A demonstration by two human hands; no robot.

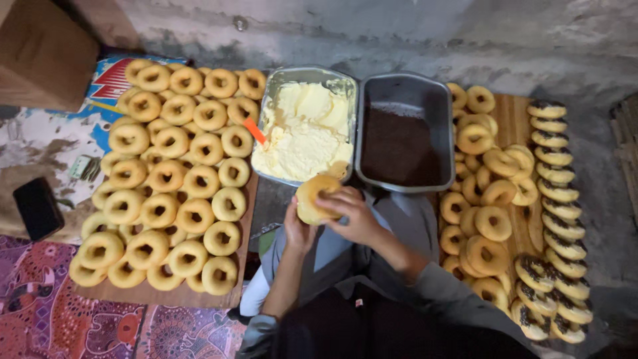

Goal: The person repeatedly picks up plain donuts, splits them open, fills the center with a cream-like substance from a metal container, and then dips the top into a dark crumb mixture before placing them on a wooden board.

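One doughnut [316, 197] sits at centre frame, grasped by two hands: the left hand [299, 229] cups it from seven o'clock, the right hand [351, 214] grips from four o'clock. At twelve o'clock stand two trays: cream tray [272, 100] and sprinkle tray [401, 84].

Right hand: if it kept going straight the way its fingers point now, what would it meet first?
The right hand points leftward with its fingers already on the doughnut, so that comes first; the left hand holds it from below. Past that, probably the board of plain doughnuts, though depth is unclear.
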